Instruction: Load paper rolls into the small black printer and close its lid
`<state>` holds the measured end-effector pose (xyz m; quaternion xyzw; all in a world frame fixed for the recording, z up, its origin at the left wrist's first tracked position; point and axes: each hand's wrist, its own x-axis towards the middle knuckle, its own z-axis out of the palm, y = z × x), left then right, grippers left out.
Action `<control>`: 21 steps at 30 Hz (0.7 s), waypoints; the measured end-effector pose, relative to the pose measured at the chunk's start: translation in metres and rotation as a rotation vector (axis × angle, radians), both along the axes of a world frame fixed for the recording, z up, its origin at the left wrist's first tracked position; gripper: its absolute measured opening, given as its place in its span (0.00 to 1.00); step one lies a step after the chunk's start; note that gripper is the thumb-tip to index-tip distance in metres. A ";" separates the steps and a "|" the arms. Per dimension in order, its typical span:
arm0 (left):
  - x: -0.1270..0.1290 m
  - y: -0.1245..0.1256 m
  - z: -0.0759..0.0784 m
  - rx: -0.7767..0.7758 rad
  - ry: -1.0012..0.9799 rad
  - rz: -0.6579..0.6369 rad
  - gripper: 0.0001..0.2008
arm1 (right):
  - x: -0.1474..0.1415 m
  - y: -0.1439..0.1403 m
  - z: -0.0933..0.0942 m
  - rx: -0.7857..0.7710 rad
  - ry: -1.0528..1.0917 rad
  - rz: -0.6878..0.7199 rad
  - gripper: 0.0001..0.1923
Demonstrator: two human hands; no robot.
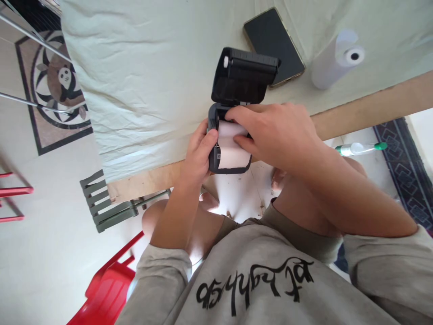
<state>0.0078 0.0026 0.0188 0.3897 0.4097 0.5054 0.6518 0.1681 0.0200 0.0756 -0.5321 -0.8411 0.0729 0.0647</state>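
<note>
A small black receipt printer (212, 155) is held at the table's front edge, its lid (245, 74) swung up on the far side. My left hand (199, 151) grips the printer's left side, with the thumb along its rim. White thermal paper (233, 151) fills the open compartment and reaches toward the near rim. My right hand (274, 131) reaches in from the right, index finger at the compartment's far end and thumb on the paper, pinching the roll between them. Its other fingers are curled and partly hidden.
On the pale green tablecloth (145, 81) lie a dark phone (277, 47) behind the lid and a loose white paper roll (326, 67) to the right. A wooden table edge (372, 106) runs in front. Below are a red chair (108, 289) and a bottle with a green cap (360, 148).
</note>
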 end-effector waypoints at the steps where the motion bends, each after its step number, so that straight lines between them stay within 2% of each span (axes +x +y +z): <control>1: 0.000 0.000 0.000 -0.001 0.000 -0.006 0.13 | 0.001 0.000 -0.001 -0.005 0.015 0.021 0.12; 4: 0.000 -0.001 0.000 0.006 0.009 -0.002 0.13 | 0.001 -0.001 -0.002 -0.011 0.037 0.057 0.09; 7: 0.001 0.000 0.000 0.017 0.002 -0.012 0.12 | 0.000 -0.001 -0.003 -0.028 0.024 0.028 0.09; 12: 0.000 0.000 -0.001 0.032 -0.026 -0.029 0.14 | 0.007 -0.002 0.003 -0.062 0.141 0.030 0.16; 15: 0.001 -0.001 -0.001 0.021 -0.002 0.015 0.14 | 0.018 -0.003 0.009 -0.179 0.445 0.121 0.18; 17: 0.001 -0.001 -0.001 0.024 0.003 0.060 0.14 | 0.026 -0.001 0.007 -0.329 0.770 0.187 0.19; 19: 0.002 0.000 -0.002 0.038 0.004 0.097 0.14 | 0.032 0.006 -0.002 -0.431 1.132 0.102 0.18; 21: 0.003 0.002 -0.003 0.048 0.008 0.114 0.14 | 0.035 0.017 -0.016 -0.432 1.403 -0.136 0.15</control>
